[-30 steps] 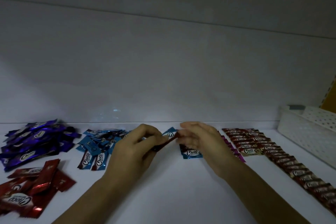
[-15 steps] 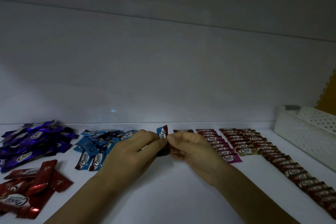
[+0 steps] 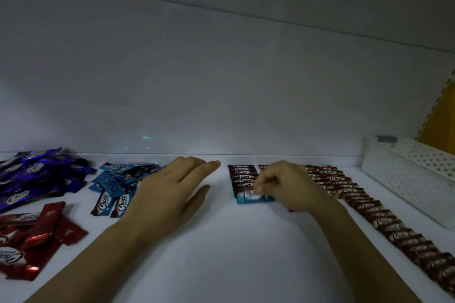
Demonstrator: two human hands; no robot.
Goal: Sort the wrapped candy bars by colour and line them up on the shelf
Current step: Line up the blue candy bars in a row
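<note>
My right hand has curled fingers on a light blue candy bar, which lies at the near end of a short column of blue bars on the white shelf. My left hand hovers with straight fingers and holds nothing, just right of a loose heap of blue bars. A purple heap lies at the far left and a red heap at the near left. A long row of brown bars runs along the right. A pink row is mostly hidden behind my right hand.
A white perforated plastic basket stands at the right end of the shelf, next to a yellow upright. The shelf's back wall rises right behind the candy rows.
Both hands held one blue bar together in mid-air. Now my right hand has brought it down onto the end of the blue column, and my left hand has let go and spread flat.
</note>
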